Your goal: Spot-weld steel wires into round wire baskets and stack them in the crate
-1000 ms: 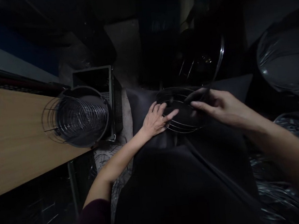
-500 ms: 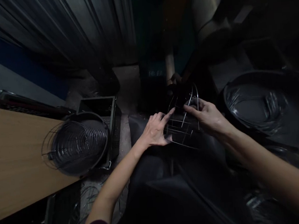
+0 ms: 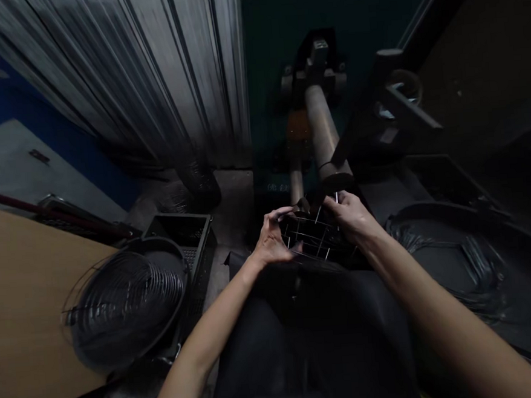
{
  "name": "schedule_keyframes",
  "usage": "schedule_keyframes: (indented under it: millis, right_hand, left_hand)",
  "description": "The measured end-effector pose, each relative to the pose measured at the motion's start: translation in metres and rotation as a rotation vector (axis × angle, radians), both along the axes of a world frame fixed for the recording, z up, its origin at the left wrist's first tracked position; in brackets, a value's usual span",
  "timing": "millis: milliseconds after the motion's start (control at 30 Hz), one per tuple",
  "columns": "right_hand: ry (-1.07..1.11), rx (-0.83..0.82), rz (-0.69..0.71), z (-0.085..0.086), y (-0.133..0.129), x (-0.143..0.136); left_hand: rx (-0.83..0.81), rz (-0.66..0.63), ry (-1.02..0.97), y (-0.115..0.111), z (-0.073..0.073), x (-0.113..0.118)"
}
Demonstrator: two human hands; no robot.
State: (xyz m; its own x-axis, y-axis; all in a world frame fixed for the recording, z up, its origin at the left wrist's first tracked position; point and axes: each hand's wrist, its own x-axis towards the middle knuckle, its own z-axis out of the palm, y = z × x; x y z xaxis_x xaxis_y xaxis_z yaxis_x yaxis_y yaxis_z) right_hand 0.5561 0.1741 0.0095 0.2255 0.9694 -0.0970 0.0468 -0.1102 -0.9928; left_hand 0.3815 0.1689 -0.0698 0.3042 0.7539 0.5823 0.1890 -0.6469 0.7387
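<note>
A small wire frame (image 3: 314,237) of crossing thin metal rods lies over my lap, just below a machine's cylindrical arm (image 3: 324,125). My left hand (image 3: 272,240) grips the left side of this frame, thumb below and fingers above. At the frame's upper right, my right hand (image 3: 352,215) has its fingers pinched on a bent wire (image 3: 318,214), of which only short bright lengths show. Darkness and my fingers hide where the wire meets the frame. Beside the frame is the tip of a thinner machine rod (image 3: 296,184).
On the left, a round tub (image 3: 178,253) of stacked wire rings (image 3: 135,287) stands by a wooden board (image 3: 31,300) and a dark plastic crate (image 3: 206,227). At right, a wide basin (image 3: 434,208) holds bundled wires (image 3: 481,262). Behind rises a green machine body (image 3: 265,59).
My view has tilted up, showing more of the machine. The right hand has brought the bent wire down against the frame near the machine arm; the left keeps its grip on the frame.
</note>
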Motion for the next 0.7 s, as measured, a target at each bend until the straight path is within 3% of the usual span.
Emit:
schedule_keyframes:
  millis: [200, 400, 700]
  right_hand:
    - [-0.083, 0.048, 0.015, -0.002, 0.012, 0.002]
    - [-0.038, 0.051, 0.009, -0.013, 0.018, 0.003]
    - [0.019, 0.058, -0.010, -0.025, 0.031, 0.005]
  left_hand:
    - [0.068, -0.013, -0.004, 0.012, 0.003, 0.001]
    - [0.085, -0.030, -0.059, 0.017, -0.001, 0.002]
    - [0.086, -0.009, 0.023, 0.027, -0.001, -0.002]
